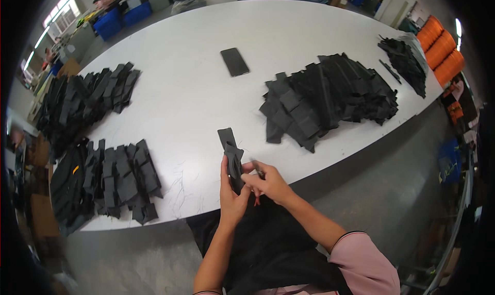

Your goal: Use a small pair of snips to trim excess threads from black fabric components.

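My left hand (pixel 232 202) is closed around a folded strip of black fabric (pixel 234 158), held upright just above the table's near edge. The strip's flat upper end sticks out past my fingers. My right hand (pixel 271 184) is closed beside it, its fingertips at the lower part of the strip. In its grip is a small dark tool (pixel 258 169), mostly hidden by the fingers. A red piece (pixel 257 200) shows just below that hand; I cannot tell whether it belongs to the tool.
On the white table (pixel 180 104) lie a large pile of black fabric pieces (pixel 330 96) to the right, more piles (pixel 93 96) (pixel 126 176) at left, and a dark bundle (pixel 405 63) far right. A black phone (pixel 234 61) lies beyond my hands. Loose threads (pixel 180 184) are scattered nearby. Orange rolls (pixel 441 47) stand beyond the right edge.
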Action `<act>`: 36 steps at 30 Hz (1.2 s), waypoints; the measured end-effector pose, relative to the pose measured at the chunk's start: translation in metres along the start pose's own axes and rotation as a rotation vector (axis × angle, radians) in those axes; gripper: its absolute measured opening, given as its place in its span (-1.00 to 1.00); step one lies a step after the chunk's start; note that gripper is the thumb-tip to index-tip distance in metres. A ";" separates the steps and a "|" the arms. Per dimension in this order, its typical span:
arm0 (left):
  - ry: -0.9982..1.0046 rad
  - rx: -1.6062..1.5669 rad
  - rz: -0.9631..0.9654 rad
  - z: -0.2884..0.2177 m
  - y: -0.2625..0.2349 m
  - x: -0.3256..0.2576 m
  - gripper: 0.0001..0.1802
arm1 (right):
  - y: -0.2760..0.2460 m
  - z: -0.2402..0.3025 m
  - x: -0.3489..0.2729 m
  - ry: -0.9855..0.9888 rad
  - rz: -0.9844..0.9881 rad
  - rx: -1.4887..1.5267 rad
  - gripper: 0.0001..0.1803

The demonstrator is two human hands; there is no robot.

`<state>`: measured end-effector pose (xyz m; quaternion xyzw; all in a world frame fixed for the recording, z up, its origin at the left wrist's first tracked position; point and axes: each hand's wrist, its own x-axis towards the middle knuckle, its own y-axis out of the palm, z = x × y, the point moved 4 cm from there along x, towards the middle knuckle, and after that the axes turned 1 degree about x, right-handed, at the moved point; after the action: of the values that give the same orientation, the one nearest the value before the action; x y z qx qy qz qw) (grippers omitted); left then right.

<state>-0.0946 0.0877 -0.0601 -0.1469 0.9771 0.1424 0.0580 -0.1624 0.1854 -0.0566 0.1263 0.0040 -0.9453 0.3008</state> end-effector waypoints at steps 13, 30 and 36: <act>0.143 0.260 -0.349 0.017 -0.024 -0.012 -0.46 | 0.043 0.002 0.004 -0.480 -0.243 -0.581 -0.53; -0.239 -0.055 -0.480 0.019 -0.073 -0.042 -0.50 | 0.042 -0.039 -0.013 0.236 0.214 0.153 -0.62; -0.188 0.131 -0.482 0.007 -0.078 -0.049 -0.46 | 0.046 0.028 -0.038 -0.458 0.051 -0.736 -0.55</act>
<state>-0.0242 0.0316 -0.0791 -0.3572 0.9114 0.0741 0.1902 -0.1130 0.1670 -0.0176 -0.2024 0.2710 -0.8767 0.3421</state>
